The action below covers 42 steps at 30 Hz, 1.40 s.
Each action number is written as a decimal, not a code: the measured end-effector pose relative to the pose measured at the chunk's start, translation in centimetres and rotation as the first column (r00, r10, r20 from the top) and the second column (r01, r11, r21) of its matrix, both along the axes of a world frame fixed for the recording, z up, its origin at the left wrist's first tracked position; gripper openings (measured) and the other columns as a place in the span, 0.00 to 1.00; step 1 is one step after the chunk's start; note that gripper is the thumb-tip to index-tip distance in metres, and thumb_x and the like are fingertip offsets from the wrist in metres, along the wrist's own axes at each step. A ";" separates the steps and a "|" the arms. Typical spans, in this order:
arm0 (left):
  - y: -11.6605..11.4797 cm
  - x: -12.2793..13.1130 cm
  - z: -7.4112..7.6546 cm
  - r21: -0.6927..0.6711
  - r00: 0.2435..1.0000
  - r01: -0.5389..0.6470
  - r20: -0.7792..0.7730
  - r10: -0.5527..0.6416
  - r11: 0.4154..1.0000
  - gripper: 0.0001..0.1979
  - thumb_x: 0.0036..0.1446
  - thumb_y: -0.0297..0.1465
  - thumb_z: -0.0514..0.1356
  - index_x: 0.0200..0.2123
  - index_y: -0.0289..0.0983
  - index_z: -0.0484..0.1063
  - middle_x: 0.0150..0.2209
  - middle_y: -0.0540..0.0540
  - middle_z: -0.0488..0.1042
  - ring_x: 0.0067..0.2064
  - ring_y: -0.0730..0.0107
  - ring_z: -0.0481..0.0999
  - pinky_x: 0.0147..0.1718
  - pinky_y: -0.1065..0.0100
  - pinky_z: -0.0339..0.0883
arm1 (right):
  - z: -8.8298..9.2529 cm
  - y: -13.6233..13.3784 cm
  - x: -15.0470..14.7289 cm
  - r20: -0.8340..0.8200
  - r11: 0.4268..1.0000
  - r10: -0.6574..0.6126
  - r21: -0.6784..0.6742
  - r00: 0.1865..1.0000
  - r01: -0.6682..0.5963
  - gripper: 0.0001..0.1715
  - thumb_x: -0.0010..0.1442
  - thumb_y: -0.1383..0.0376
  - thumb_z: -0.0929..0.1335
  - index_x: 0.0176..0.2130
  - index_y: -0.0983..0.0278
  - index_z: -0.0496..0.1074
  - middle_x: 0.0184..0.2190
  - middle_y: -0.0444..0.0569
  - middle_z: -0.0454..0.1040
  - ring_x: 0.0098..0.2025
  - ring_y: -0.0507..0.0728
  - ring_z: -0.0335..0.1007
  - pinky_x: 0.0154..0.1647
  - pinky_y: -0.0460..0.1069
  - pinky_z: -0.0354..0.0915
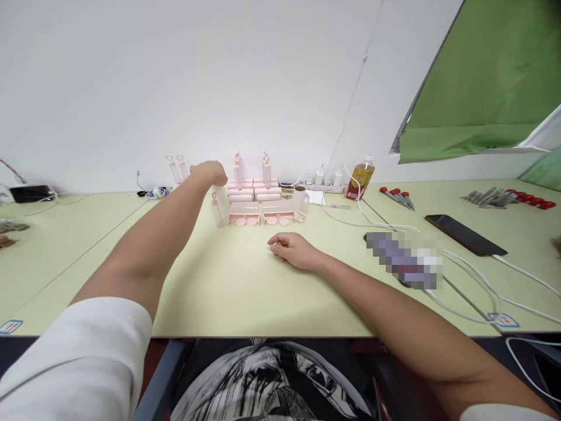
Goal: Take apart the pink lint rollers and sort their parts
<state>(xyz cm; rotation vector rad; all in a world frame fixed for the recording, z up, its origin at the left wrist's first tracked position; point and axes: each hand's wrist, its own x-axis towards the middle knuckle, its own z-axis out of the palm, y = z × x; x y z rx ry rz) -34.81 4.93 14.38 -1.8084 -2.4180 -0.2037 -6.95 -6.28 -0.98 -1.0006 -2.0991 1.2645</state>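
Note:
My left hand reaches to the back left of a group of pink cosmetic items, next to clear tubes with heart-shaped tops. Its fingers are bent away behind the hand, so I cannot see what they hold, if anything. A pale pink tube and a taller pale piece stand just below that hand. My right hand rests on the table with its fingers loosely curled together and nothing visible in them. In front of it lie open pink compact cases with round pans. More heart-topped tubes stand behind the stacked pink boxes.
A pale cylinder stands at the group's right end. Farther right are a yellow-labelled bottle, a power strip, red-ended tools, a black phone and a blurred-out object. White cables cross the right side.

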 end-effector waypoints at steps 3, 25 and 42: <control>-1.7 1.2 3.0 0.166 0.998 -0.038 0.064 0.028 0.985 0.14 0.41 0.35 0.68 0.31 0.34 0.72 0.31 0.39 0.72 0.43 0.48 0.73 0.47 0.47 0.65 | 0.0 0.1 0.0 -0.029 0.999 -0.015 -0.047 0.999 0.014 0.16 0.59 0.57 0.68 0.42 0.64 0.73 0.26 0.44 0.70 0.25 0.50 0.65 0.26 0.46 0.63; -10.8 8.2 -15.0 -0.057 0.933 0.356 0.077 -0.351 0.933 0.33 0.61 0.51 0.48 0.63 0.37 0.59 0.68 0.35 0.56 0.68 0.45 0.51 0.63 0.43 0.47 | 1.4 1.4 0.4 -0.478 0.923 -0.365 -0.077 0.799 0.376 0.26 0.47 0.51 0.74 0.39 0.64 0.69 0.29 0.47 0.73 0.31 0.56 0.68 0.32 0.51 0.64; -11.8 8.3 -14.1 0.074 0.934 0.347 0.056 -0.352 0.935 0.23 0.61 0.44 0.51 0.54 0.39 0.71 0.56 0.36 0.69 0.60 0.45 0.62 0.56 0.49 0.55 | 1.2 1.1 0.9 -0.093 0.944 -0.267 0.177 0.959 0.279 0.24 0.51 0.52 0.71 0.44 0.64 0.71 0.34 0.48 0.71 0.33 0.57 0.65 0.31 0.50 0.60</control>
